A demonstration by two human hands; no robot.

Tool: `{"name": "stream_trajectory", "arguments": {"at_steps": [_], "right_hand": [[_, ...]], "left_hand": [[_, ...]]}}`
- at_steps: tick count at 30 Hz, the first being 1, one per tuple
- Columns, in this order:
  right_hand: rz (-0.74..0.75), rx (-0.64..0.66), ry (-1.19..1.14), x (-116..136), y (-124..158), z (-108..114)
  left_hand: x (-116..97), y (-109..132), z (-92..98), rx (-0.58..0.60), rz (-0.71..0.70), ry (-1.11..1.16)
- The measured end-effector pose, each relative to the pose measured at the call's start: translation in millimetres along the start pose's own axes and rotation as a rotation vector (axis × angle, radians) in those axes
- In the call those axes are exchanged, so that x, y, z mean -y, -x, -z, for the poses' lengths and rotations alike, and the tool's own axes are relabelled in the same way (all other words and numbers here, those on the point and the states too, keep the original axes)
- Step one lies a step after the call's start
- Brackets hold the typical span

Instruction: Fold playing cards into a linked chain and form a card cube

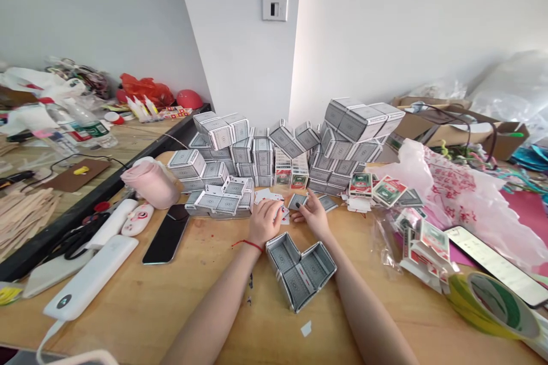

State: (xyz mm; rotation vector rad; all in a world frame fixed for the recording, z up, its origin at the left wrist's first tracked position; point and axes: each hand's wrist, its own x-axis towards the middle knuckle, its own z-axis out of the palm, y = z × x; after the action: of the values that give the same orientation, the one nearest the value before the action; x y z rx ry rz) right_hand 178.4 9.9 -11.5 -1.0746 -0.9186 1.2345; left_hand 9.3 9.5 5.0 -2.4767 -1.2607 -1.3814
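Our two bare arms reach forward on either side of the open card box (294, 283), our left forearm (218, 302) slanting up past its left side and our right forearm (363, 296) past its right, close enough that we cannot tell whether it touches. Both wrists lie low, the left wrist (256, 239) left of the box's far end and the right wrist (329, 235) to the right of it. Beyond the box, our hands face each other, near but apart. Our left hand (266, 221) shows its back, fingers curled inward toward the right; our right hand (314, 211) angles leftward, its fingers bent and a little spread, one nail looking dark
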Motion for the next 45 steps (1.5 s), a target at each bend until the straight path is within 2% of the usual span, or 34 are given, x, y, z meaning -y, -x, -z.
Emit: {"name": "stream_trajectory", "arguments": {"at_steps": [4,6,9,14,17,19,21,23,26,28,29,31,33,36,40,43,45], "right_hand": [[0.029,-0.089,-0.007,-1.1,1.3,1.9],[0.043,-0.135,-0.006,-2.2,1.2,4.0],[0.078,-0.201,-0.005,-2.5,1.6,7.3],[0.074,-0.197,-0.018,1.5,7.3,12.0],[0.055,-0.165,-0.093,7.8,12.7,16.0],[0.041,-0.168,-0.134,17.1,17.8,17.7],[0.028,-0.165,-0.136,32.4,26.3,15.8],[0.005,-0.066,-0.105,53.1,39.6,8.3],[-0.008,0.128,-0.083,85.3,64.6,-12.7],[-0.023,0.218,-0.113,100.2,78.9,-27.9],[-0.033,0.245,-0.125,104.5,84.2,-34.1],[-0.065,0.23,-0.144,106.6,90.9,-41.9],[-0.093,0.142,-0.172,102.7,93.9,-44.1],[-0.125,0.04,-0.235,93.5,95.9,-40.7],[-0.116,-0.025,-0.241,86.9,95.9,-26.3],[-0.118,-0.067,-0.187,88.5,92.9,-6.4],[-0.067,-0.126,-0.205,92.7,90.2,7.7]], "left_hand": [[-9.0,-2.1,10.9,0.028,0.015,-0.048],[-13.4,-8.0,24.0,0.021,0.034,-0.111],[-14.6,-16.1,50.6,0.021,0.14,-0.269],[5.3,-8.0,88.4,0.141,0.262,-0.463],[18.6,-1.2,102.1,0.215,0.229,-0.448],[20.1,-2.4,110.4,0.172,0.191,-0.416],[12.5,-7.5,118.7,0.072,0.159,-0.357],[-4.1,-13.8,125.1,-0.051,0.164,-0.267],[-39.2,-20.3,126.2,-0.129,0.23,-0.043],[-62.0,-21.5,120.4,-0.088,0.218,0.151],[-71.6,-21.2,116.1,-0.026,0.191,0.258],[-85.4,-19.5,106.9,0.091,0.153,0.439],[-91.9,-17.1,99.5,0.172,0.124,0.536],[-90.3,-14.3,96.2,0.268,0.024,0.595],[-69.8,-9.5,101.4,0.354,-0.087,0.557],[-44.9,-0.6,100.2,0.358,0.045,0.582],[-30.7,6.2,94.7,0.488,0.141,0.641]]}}
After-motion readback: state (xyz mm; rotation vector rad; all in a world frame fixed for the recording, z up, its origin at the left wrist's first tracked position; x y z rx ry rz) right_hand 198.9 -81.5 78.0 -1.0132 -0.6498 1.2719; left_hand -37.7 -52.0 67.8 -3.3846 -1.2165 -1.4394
